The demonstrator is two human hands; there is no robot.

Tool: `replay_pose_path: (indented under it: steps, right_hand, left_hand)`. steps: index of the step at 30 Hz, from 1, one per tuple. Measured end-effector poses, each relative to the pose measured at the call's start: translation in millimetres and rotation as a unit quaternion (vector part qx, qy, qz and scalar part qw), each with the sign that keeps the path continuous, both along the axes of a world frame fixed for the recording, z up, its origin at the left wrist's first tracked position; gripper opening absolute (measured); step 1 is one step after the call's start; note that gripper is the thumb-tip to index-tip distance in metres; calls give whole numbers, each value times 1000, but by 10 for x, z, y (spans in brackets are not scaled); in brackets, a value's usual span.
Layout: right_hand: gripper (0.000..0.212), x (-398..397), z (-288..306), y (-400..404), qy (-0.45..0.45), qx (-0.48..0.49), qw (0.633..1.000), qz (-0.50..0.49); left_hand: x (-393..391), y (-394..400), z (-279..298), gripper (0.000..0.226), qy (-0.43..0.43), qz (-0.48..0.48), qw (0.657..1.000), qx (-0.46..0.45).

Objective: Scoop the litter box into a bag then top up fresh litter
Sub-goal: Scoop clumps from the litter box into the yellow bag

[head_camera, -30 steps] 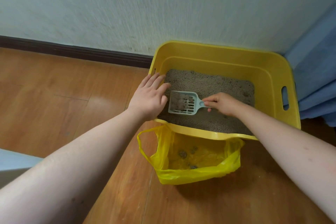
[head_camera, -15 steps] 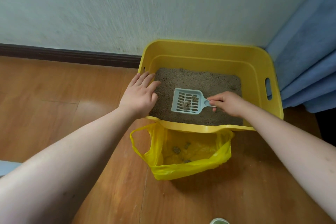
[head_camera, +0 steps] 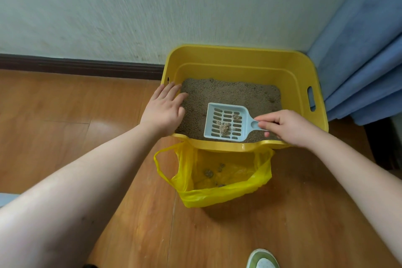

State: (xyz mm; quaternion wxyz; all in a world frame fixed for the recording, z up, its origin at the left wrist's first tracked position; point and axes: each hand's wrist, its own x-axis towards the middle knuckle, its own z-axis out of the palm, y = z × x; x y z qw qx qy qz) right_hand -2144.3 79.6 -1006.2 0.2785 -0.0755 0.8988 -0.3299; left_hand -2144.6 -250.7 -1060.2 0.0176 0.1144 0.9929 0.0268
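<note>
- Firmly, the right hand [head_camera: 289,127] pinches the handle of a pale blue slotted scoop [head_camera: 227,123], whose blade extends to the hand's left and carries a few clumps [head_camera: 224,128].
- Under the scoop lies grey litter in a yellow litter box [head_camera: 239,65].
- Resting flat with fingers straight, the left hand [head_camera: 164,110] touches the box's left rim.
- Just nearer than both hands, a yellow bag [head_camera: 217,193] sits open against the box's near wall.

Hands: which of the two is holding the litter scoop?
The right hand pinches the pale blue litter scoop by its handle; the left hand rests flat on the yellow litter box instead.
</note>
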Motion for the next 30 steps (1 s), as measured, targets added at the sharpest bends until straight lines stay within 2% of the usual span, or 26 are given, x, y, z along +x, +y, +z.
replay_pose_path:
  steps: [2, 4, 7, 9, 11, 13, 16, 23, 30]
  right_hand:
    - [26, 132, 60, 4, 3, -1, 1000, 6]
    - [27, 256, 55, -1, 34, 43, 997, 45]
    - [28, 365, -15, -3, 130, 114, 978, 117]
    - [24, 388, -85, -2, 249, 138, 942, 175]
    - [19, 409, -178, 15, 384, 148, 880, 238]
    - [23, 450, -249, 28, 443, 169, 834, 281]
    - [37, 556, -292, 42, 476, 198, 801, 304]
    - [37, 694, -297, 31, 529, 188, 763, 320]
    - [41, 741, -335, 20, 533, 174, 760, 328]
  left_hand:
    - [11, -1, 1, 66, 1, 1, 1000, 3]
    - [17, -4, 6, 64, -6, 0, 1000, 5]
    - [-6, 2, 8, 58, -3, -2, 1000, 2]
    - [-16, -1, 4, 57, -3, -3, 1000, 0]
    - [-15, -8, -6, 59, -2, -2, 1000, -2]
    - [-17, -15, -11, 62, 1, -2, 1000, 0]
    - [-11, -17, -14, 66, 0, -1, 1000, 5]
    - [-16, -18, -15, 66, 3, -4, 1000, 11]
    - [-15, -8, -20, 64, 8, -6, 1000, 11]
